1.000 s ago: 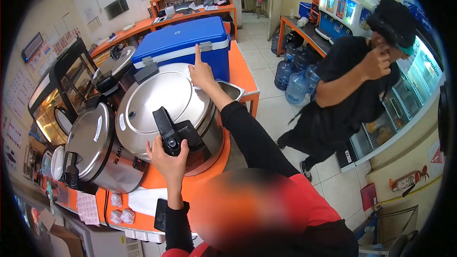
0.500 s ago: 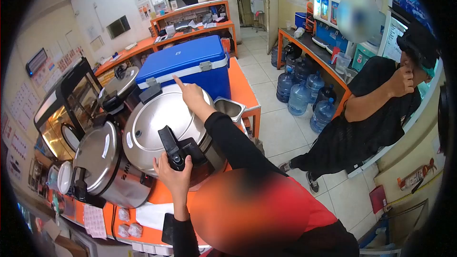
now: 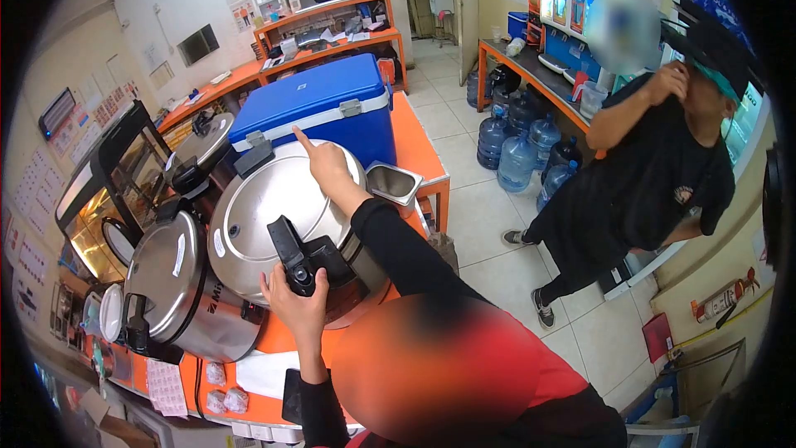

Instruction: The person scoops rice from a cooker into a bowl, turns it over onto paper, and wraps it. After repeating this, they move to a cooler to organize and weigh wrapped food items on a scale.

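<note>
A large steel rice cooker (image 3: 265, 207) stands on the orange counter (image 3: 419, 145). My left hand (image 3: 296, 305) grips the black latch handle (image 3: 303, 253) at the front of its lid. My right hand (image 3: 326, 163) is stretched over the far side of the lid. Its index finger points up and left, toward the blue cooler box (image 3: 319, 104) behind the cooker, and its other fingers are curled. It holds nothing.
A smaller steel cooker (image 3: 178, 282) stands to the left, with a glass display warmer (image 3: 108, 182) behind it. A steel pan (image 3: 394, 182) sits right of the big cooker. A co-worker in black (image 3: 655, 174) stands on the tiled floor by several water jugs (image 3: 518, 158).
My right hand came down and left across the lid, its finger swinging from straight up to up-left. The co-worker stepped closer and raised an arm to the face. My left hand kept its grip.
</note>
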The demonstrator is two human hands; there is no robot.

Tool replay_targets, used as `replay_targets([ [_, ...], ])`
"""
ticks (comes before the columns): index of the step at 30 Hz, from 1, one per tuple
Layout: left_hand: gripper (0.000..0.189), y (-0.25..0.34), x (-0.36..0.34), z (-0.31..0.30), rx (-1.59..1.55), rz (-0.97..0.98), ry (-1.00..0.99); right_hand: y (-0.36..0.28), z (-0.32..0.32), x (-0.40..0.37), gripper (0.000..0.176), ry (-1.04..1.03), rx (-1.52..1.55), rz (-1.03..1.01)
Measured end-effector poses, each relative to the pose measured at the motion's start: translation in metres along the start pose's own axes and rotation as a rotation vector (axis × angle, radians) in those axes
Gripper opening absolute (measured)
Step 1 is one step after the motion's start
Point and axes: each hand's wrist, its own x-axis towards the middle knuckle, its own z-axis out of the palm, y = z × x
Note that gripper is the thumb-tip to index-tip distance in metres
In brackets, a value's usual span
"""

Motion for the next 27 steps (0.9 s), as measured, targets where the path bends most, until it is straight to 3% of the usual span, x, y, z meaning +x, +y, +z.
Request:
replay_targets([
  [4, 0.061, -0.005, -0.002, 0.004, 0.009, -0.015, 0.027, 0.003, 0.025, 0.005, 0.081, 0.048, 0.200, 0.035],
  [12, 0.057, -0.009, -0.003, 0.011, -0.018, 0.070, 0.148, 0.001, 0.015, 0.003, 0.086, 0.030, 0.042, 0.034],
  [27, 0.053, 0.004, 0.003, 0.000, -0.060, 0.098, 0.106, 0.008, 0.015, 0.003, 0.079, 0.010, 0.149, 0.007],
])
